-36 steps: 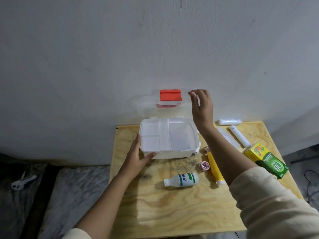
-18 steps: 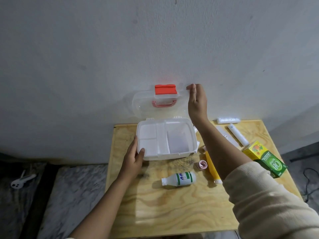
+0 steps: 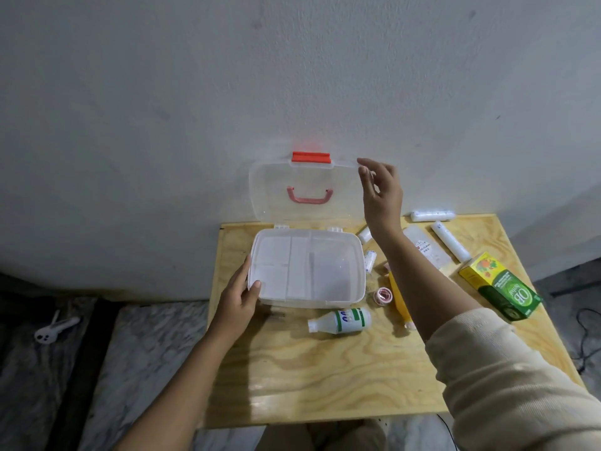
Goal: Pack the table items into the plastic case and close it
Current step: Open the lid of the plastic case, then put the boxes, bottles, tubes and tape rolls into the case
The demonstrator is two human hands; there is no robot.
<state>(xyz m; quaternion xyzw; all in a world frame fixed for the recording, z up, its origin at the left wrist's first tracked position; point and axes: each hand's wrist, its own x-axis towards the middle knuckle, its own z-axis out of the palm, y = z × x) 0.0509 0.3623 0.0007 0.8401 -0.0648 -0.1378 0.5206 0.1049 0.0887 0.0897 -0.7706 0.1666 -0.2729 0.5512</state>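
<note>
The plastic case (image 3: 325,275) stands open on the wooden table (image 3: 325,369), its white divided tray showing. Its clear lid (image 3: 305,190), with a red latch (image 3: 311,157) and a pink handle, stands upright against the wall. My left hand (image 3: 239,299) grips the case's front-left corner, thumb on the rim. My right hand (image 3: 380,195) is up at the lid's top-right corner, fingers apart, fingertips touching its edge. A white bottle (image 3: 340,320), a tape roll (image 3: 383,294) and a yellow tube (image 3: 398,301) lie in front and to the right.
A green and yellow box (image 3: 500,286), two white rolls (image 3: 450,240) (image 3: 431,215), a flat clear packet (image 3: 422,252) and small wrapped rolls (image 3: 370,261) lie on the table's right side. The wall is right behind the case. A white object (image 3: 53,330) lies on the floor at left.
My right hand has swung the lid up from half-raised to upright against the wall, and its fingers have loosened. My left hand stays at the case's front-left corner.
</note>
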